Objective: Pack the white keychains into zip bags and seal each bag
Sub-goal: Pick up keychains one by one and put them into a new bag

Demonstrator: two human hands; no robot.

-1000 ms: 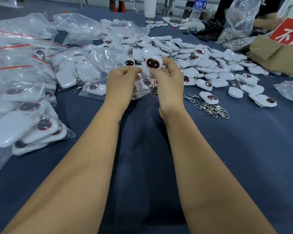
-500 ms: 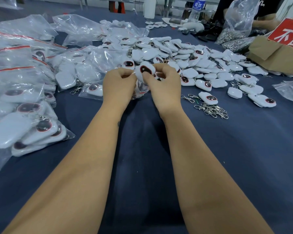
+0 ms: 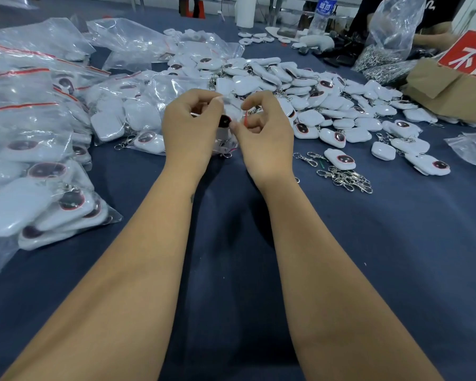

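Observation:
My left hand (image 3: 188, 125) and my right hand (image 3: 264, 130) are raised side by side over the blue table (image 3: 396, 257), both pinching the top of a small clear zip bag (image 3: 228, 138) with a red seal line. A white keychain (image 3: 225, 122) with a dark oval face sits inside the bag between my hands. Behind them lies a large heap of loose white keychains (image 3: 300, 92). Much of the bag is hidden by my fingers.
Filled, sealed bags (image 3: 25, 160) are stacked along the left. Loose metal clasps (image 3: 344, 176) lie right of my right wrist. A cardboard box with a red sign (image 3: 451, 86), a bag of metal parts (image 3: 388, 37) and a water bottle (image 3: 323, 12) stand at the back right. Another person's hand shows there.
The keychain held at my fingertips has dropped down into the bag. My fingers have shifted to the bag's top edge, and my hands have moved slightly apart.

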